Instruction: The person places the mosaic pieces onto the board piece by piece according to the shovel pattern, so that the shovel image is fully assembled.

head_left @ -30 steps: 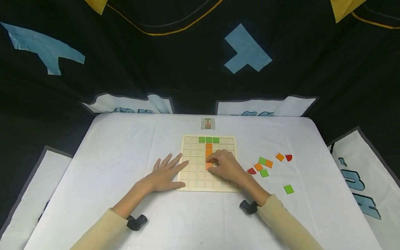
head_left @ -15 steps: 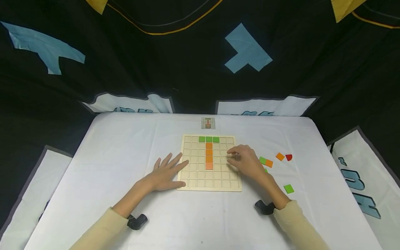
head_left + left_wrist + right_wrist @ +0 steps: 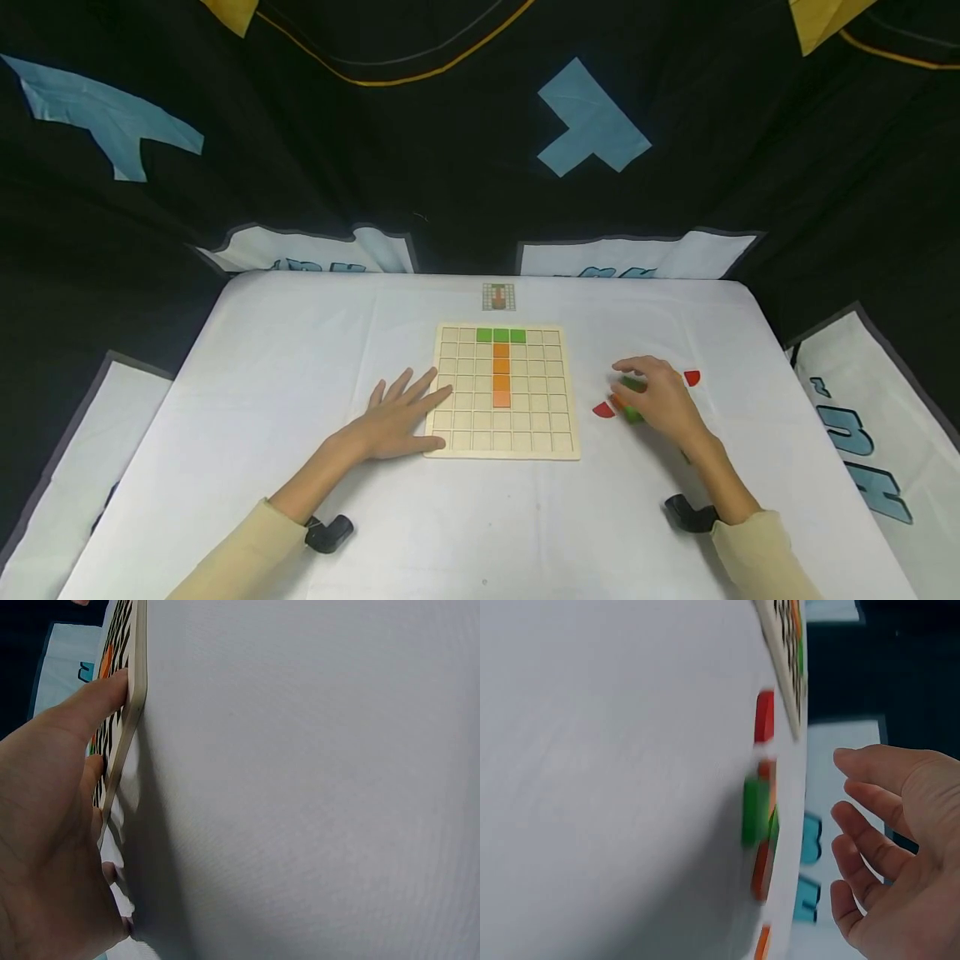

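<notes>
In the head view a light wooden grid board (image 3: 465,443) lies on the white table. A row of three green tiles (image 3: 501,336) sits along its far edge, and a column of orange tiles (image 3: 501,367) runs down from the middle one. My left hand (image 3: 390,425) rests with spread fingers on the board's left edge, thumb at the near corner. To the right of the board, my right hand (image 3: 660,402) hovers over loose tiles with loosely bent fingers. Under it show a green tile (image 3: 756,810) and an orange tile (image 3: 761,874), apart from the fingertips in the right wrist view.
Beyond the board lies a small picture card (image 3: 498,297) showing a coloured grid. One red rounded piece (image 3: 603,410) lies between board and right hand, another red piece (image 3: 692,378) past the hand. Black cameras (image 3: 328,533) sit at both wrists. A dark patterned cloth (image 3: 465,183) hangs behind.
My right hand has left the orange column on the board and moved right, over the loose tiles, now hiding several of them. The left hand stays in place.
</notes>
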A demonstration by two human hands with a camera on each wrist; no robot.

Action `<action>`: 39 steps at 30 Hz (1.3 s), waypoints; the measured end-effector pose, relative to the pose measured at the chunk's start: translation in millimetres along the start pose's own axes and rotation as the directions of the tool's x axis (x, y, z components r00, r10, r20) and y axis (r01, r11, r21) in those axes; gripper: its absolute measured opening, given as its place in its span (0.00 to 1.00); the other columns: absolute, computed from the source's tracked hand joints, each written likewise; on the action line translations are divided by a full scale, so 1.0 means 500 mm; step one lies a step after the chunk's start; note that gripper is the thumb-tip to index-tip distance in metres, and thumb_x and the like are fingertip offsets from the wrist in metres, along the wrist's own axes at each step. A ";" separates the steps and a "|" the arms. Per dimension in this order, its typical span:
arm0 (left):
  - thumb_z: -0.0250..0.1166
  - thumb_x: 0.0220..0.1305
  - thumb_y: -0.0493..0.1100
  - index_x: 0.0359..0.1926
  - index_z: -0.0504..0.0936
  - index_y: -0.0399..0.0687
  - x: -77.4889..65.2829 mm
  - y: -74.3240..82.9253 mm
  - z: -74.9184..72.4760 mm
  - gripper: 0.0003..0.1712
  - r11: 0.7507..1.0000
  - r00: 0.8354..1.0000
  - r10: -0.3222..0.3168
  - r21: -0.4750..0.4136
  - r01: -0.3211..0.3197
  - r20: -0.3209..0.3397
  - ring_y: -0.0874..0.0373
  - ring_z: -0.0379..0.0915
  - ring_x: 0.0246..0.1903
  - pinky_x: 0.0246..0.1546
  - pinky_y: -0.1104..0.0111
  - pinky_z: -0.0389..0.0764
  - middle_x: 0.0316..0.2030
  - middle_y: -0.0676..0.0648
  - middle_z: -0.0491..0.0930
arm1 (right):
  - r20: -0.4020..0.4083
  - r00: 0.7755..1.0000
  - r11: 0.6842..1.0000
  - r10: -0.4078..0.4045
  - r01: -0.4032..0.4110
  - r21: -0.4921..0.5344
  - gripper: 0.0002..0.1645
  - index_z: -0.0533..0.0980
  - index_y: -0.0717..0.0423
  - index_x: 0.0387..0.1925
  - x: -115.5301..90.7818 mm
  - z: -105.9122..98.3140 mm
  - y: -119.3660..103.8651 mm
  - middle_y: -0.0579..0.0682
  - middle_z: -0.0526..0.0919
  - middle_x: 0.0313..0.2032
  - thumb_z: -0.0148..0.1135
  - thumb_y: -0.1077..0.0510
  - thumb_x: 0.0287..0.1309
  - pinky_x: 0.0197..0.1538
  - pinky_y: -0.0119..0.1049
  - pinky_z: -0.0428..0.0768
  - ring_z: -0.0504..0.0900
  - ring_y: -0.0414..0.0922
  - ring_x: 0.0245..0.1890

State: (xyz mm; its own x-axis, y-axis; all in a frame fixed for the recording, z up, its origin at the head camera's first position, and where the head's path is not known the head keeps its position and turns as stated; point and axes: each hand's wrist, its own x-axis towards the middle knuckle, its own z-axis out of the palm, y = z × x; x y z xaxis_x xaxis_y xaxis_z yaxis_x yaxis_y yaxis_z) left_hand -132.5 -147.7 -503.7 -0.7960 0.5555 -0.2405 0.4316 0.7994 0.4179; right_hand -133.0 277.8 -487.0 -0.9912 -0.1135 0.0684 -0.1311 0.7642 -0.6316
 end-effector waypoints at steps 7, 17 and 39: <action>0.60 0.63 0.69 0.78 0.58 0.56 -0.001 0.000 0.002 0.48 1.000 1.000 -0.002 0.006 0.002 0.001 0.34 0.30 0.75 0.65 0.31 0.35 0.78 0.42 0.42 | -0.053 0.998 0.999 0.034 -0.033 0.004 0.21 0.80 0.65 0.52 -0.024 -0.029 0.064 0.64 0.81 0.51 0.72 0.62 0.57 0.54 0.59 0.74 0.77 0.61 0.52; 0.61 0.64 0.68 0.78 0.58 0.56 -0.002 0.002 0.000 0.48 1.000 1.000 -0.004 0.002 0.004 0.005 0.34 0.29 0.75 0.65 0.32 0.34 0.78 0.42 0.42 | 0.033 0.989 0.990 0.143 -0.143 -0.015 0.23 0.78 0.65 0.56 -0.035 -0.043 0.111 0.68 0.76 0.59 0.69 0.63 0.59 0.63 0.63 0.66 0.69 0.64 0.63; 0.61 0.63 0.69 0.78 0.58 0.56 0.000 -0.001 0.003 0.48 1.000 1.000 0.010 0.006 -0.010 -0.015 0.34 0.30 0.75 0.65 0.31 0.35 0.78 0.42 0.43 | 0.064 0.988 0.990 0.142 -0.142 0.002 0.18 0.80 0.65 0.52 -0.027 -0.031 0.097 0.65 0.80 0.52 0.65 0.64 0.61 0.59 0.61 0.72 0.75 0.61 0.52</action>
State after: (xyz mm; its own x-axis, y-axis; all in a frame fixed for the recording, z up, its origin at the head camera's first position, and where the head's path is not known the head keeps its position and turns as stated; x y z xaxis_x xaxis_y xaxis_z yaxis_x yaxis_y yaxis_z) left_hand -132.1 -147.9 -505.2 -0.7977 0.5601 -0.2235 0.4421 0.7952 0.4151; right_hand -126.3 326.1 -506.5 -0.9964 -0.0443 -0.0717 0.0115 0.7711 -0.6367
